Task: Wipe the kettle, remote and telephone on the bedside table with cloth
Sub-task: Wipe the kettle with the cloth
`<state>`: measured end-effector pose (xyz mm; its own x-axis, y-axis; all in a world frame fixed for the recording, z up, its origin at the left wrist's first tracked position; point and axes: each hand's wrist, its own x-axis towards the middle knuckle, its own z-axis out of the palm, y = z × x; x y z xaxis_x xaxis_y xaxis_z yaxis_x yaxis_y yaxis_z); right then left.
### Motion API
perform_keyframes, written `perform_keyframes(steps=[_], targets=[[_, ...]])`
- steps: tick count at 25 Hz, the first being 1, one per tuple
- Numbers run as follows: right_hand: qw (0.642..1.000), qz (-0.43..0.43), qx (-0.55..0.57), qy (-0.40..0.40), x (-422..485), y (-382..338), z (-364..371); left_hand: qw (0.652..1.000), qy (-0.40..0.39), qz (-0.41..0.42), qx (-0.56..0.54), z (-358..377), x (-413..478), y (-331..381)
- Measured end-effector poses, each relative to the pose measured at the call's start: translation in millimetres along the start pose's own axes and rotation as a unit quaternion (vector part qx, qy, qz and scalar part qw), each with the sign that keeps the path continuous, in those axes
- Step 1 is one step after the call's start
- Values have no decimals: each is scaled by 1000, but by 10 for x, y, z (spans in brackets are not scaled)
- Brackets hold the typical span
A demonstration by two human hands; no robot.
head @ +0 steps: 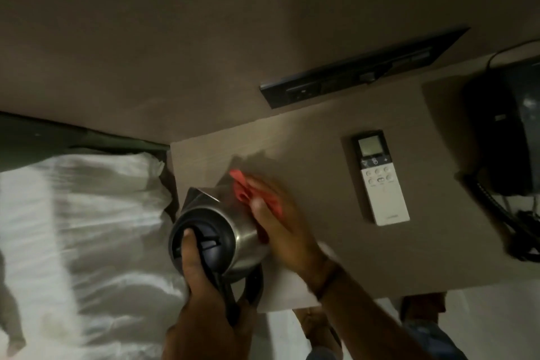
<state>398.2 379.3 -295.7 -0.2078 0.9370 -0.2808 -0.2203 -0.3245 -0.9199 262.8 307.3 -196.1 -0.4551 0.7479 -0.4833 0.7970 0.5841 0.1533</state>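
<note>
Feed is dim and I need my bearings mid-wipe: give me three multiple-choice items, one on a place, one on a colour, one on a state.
1. The remote lies: A on the bed; B on the table between kettle and telephone; C on the floor.
2. The cloth is: A red; B white; C blue.
3. The left hand: A hangs idle; B presses the remote; C grips the kettle's handle.
B, it lies flat there; A, red shows under the right hand; C, it wraps the handle.

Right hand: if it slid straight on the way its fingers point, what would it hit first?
Past the cloth, the right hand would cross bare table, then probably meet the wall; depth is unclear.
</note>
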Motion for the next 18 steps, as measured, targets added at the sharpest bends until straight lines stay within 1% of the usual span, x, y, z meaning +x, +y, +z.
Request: perform_keyframes(steps=[2,3,5,7,9,10,13,15,16,18], targets=[[999,29,-12,-19,326,-95,6,1000,15,-8,26,17,-139,81],[999,36,-12,6,373,-59,22,999,18,-10,36,6,-118,146],[996,46,-5,73,206,37,107,1000,23,12,6,-48,-181,159],[988,56,53,135,-80,129,204,999,-7,14,-35,-69,-250,231],[964,95,134,207,-329,203,324,998,-7,19,-61,-61,-240,230],[949,116,163,244,-428,213,403,998,-8,31,-54,-59,-257,232],[903,168,188,348,-680,189,580,996,-29,44,-73,-114,-271,236],[887,226,177,361,-757,141,544,994,-43,57,-77,-113,-265,212],[884,256,176,350,-796,106,478,995,-47,55,-74,-128,-272,204],[873,313,224,300,-893,-19,262,996,-42,48,-65,-175,-295,256]])
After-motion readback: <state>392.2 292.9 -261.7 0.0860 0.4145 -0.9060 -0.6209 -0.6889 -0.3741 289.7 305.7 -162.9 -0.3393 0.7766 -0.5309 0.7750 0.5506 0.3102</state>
